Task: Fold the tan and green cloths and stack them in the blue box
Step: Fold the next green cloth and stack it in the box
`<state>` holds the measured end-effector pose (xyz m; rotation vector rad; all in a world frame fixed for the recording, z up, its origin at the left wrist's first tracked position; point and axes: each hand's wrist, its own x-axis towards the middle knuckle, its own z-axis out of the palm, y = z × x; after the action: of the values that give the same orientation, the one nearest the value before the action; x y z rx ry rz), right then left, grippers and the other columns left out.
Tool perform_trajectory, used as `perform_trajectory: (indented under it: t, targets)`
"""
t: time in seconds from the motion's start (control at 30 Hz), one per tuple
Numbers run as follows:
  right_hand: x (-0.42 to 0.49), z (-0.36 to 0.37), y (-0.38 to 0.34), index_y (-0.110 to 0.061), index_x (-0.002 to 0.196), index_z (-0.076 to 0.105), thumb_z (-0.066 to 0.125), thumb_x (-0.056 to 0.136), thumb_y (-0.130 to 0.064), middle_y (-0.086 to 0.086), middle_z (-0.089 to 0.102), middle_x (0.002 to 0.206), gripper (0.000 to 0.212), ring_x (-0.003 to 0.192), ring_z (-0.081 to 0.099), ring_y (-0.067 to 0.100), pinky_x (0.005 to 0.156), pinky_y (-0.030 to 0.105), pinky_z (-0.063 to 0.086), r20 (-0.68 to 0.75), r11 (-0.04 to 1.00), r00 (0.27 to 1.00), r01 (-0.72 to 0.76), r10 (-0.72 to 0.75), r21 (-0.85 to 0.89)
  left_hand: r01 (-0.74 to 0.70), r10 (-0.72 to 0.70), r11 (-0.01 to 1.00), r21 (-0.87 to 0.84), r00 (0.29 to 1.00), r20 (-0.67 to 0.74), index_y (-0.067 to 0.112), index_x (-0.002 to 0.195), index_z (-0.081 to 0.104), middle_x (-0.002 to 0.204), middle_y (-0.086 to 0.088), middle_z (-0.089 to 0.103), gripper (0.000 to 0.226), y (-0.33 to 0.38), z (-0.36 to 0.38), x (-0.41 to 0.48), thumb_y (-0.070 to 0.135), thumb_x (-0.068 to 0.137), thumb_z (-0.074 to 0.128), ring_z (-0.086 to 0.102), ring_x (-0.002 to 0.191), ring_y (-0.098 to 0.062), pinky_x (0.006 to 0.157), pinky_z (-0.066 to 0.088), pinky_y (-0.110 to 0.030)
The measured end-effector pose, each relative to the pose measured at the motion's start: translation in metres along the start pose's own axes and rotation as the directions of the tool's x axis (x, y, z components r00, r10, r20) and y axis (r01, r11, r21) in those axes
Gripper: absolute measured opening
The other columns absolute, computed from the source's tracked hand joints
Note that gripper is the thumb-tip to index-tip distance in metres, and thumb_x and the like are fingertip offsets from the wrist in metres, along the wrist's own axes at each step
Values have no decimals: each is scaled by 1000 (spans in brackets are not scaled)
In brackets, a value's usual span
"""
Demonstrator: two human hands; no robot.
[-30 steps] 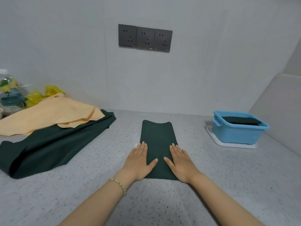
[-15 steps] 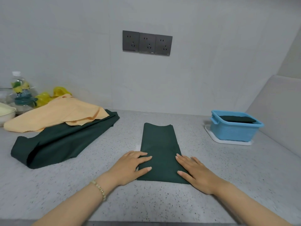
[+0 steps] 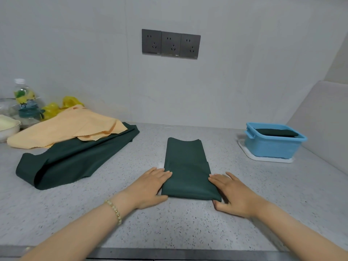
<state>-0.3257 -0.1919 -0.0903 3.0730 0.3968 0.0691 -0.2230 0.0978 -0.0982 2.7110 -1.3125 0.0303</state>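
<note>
A dark green cloth, folded into a long narrow strip, lies on the speckled counter in front of me. My left hand lies flat on the counter against the strip's near left edge. My right hand lies the same way against its near right edge. Both thumbs sit by the near corners. The blue box stands at the right with one folded green cloth inside. At the left, a loose tan cloth lies on top of a spread green cloth.
The box sits on a white tray close to the right side wall. A drink bottle, a yellow bag and a white bowl crowd the back left corner. Wall sockets hang above the counter.
Both hands have slid off the top of the green strip, outward and toward me, to its near side edges. The view has tilted down and pulled back slightly.
</note>
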Motion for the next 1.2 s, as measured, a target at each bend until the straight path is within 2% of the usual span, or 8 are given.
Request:
perform_trajectory:
  t: [0.27, 0.43, 0.63, 0.77, 0.9, 1.03, 1.13, 1.2]
  targets:
    - [39, -3, 11, -27, 146, 33, 51, 90, -35, -3, 45, 114, 59, 108, 40, 16, 100, 20, 24, -100, 1000, 995, 23, -22, 7, -24, 28, 994, 104, 999, -42, 23, 153, 13, 121, -1, 37, 75, -2, -11, 38, 8, 90, 50, 36, 97, -14, 87, 29, -21]
    - [52, -5, 15, -22, 147, 29, 46, 95, -28, -7, 17, 156, 55, 145, 8, 13, 117, 21, -1, -53, 995, 994, 94, -93, 19, -122, 99, 940, 319, 991, 88, 24, 153, 1, 160, -1, 6, 77, -5, -13, 48, 10, 92, 45, 25, 131, -21, 111, 22, -28]
    - [22, -1, 2, -26, 151, 13, 46, 95, -42, -19, -2, 150, 67, 136, -16, -8, 108, 7, -13, 14, 976, 995, 94, -98, 196, -174, 131, 955, 240, 974, 186, 36, 148, -17, 159, 2, -13, 100, -4, -9, 30, -7, 83, 45, -10, 147, -21, 116, -11, -27]
    - [0, 6, -6, -36, 148, 19, 42, 93, -52, -26, 6, 150, 62, 140, -5, -9, 113, 9, 0, -17, 964, 988, 157, -157, 216, -216, 176, 959, 185, 962, 210, 55, 133, -31, 157, 3, -21, 116, 3, 2, 7, -11, 78, 46, -14, 146, -18, 111, -12, -23]
    - [-4, 5, -10, -45, 143, 26, 50, 89, -50, -33, 18, 147, 59, 135, 15, -16, 110, 8, 14, -52, 941, 991, 131, -121, 312, -169, 163, 985, 33, 977, 137, 55, 144, -5, 160, 7, 2, 78, 7, 0, 2, 23, 92, 44, 6, 145, -10, 114, 0, -18]
    - [18, -14, -2, -35, 112, 64, 68, 84, -26, -21, 67, 108, 30, 101, 61, -4, 89, 18, 47, -65, 688, 995, -4, 75, 726, 45, -67, 913, -406, 997, -38, 35, 106, 61, 113, 4, 63, 21, 1, -19, 15, 26, 95, 46, 59, 104, -12, 93, 45, -25]
    - [47, -21, 7, -22, 93, 71, 64, 89, -28, -8, 73, 83, 10, 78, 66, 3, 71, 20, 50, -22, 492, 971, -100, 237, 865, 178, -275, 800, -573, 958, -86, 21, 60, 44, 53, 10, 50, 48, -2, -21, 38, 54, 95, 37, 47, 50, -7, 53, 38, -24]
    - [67, -15, 9, -1, 76, 63, 62, 91, -31, 10, 64, 64, 33, 63, 56, 14, 67, 34, 48, 37, 426, 921, -214, 387, 879, 243, -406, 677, -695, 911, -77, 18, 52, 33, 44, 10, 37, 56, -6, -17, 50, 56, 92, 44, 36, 43, -8, 51, 29, -24]
